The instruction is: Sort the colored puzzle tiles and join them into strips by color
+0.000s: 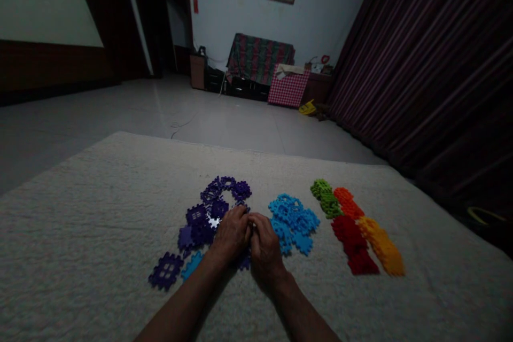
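My left hand and my right hand meet over a heap of purple notched building tiles. The fingers of both hands are bent and drawn together at the tips. What they grip, if anything, is hidden behind them. Bits of purple show just beyond and below the hands. To the right of my right hand lies a pile of light blue tiles. A single blue tile lies near my left forearm, beside a purple tile with window holes.
Toward the right sit a green stack, an orange stack, a red stack and a yellow stack. All rest on a pale carpet. Beyond it are a tiled floor, low cabinets and a dark curtain at right.
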Demonstrator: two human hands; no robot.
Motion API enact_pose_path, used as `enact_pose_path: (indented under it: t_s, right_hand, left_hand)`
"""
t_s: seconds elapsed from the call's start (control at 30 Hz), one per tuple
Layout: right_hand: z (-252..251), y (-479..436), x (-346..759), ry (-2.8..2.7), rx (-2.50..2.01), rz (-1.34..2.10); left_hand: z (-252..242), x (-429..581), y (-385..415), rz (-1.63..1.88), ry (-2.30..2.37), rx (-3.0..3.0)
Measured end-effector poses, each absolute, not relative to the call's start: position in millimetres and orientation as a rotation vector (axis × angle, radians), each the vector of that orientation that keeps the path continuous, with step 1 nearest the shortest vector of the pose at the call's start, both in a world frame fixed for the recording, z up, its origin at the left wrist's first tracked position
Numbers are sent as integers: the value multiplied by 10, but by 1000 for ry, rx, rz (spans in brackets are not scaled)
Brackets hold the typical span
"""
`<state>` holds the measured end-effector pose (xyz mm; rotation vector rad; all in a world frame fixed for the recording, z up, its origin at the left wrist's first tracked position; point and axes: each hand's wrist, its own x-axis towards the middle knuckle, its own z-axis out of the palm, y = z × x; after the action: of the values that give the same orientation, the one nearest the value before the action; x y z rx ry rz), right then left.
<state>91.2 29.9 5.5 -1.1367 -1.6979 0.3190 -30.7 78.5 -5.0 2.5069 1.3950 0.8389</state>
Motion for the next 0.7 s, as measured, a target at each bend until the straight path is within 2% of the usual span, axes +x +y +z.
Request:
enact_pose_path:
  t_s: [0.13, 0.37, 0.57, 0.7]
  right_hand:
    - [55, 298, 923, -1711, -1137, 264]
    - [59, 373, 1125, -1619, -1067, -70]
    - [72, 54, 1398, -1749, -1345, -99]
    - [17, -81, 1440, -1831, -1525, -171]
  left_hand:
    - [-22, -323, 792, 763, 1395, 2527]
    - [220, -322, 701, 782, 1235, 2639]
    - [372, -374, 539, 488, 1022, 2737]
    - [298, -356, 574, 491, 1043, 2766]
